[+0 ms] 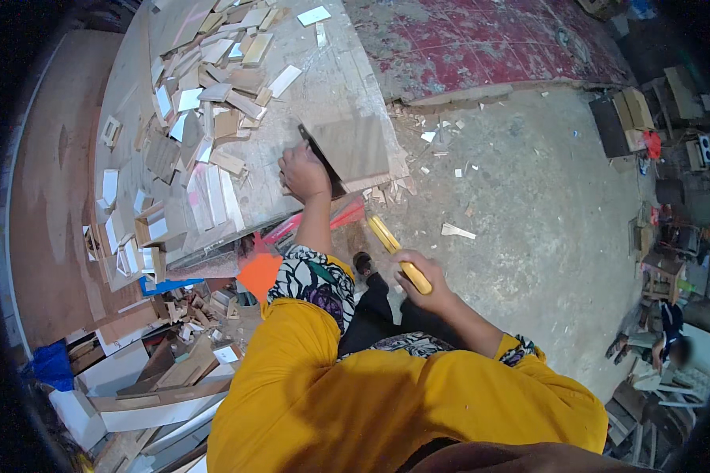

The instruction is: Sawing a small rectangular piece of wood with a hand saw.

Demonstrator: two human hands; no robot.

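At the right front corner of the worktable (268, 189), my left hand (304, 172) is closed on the dark near edge of a flat brownish board (353, 146). The board is tilted, and part of the hand's grip is hidden behind that edge. My right hand (426, 277), low and beyond the table's front edge, is wrapped round a long yellow tool (383, 234). One end of the tool points up and left toward the board. Its kind cannot be made out from here, and the tool and board are apart.
Many loose wood offcuts (213, 94) are piled across the table's left and far side. A red, paint-worn panel (481, 47) lies beyond it. Scraps litter the concrete floor (521, 197). Boards (166, 370) are heaped at lower left. Another person (670, 347) is at far right.
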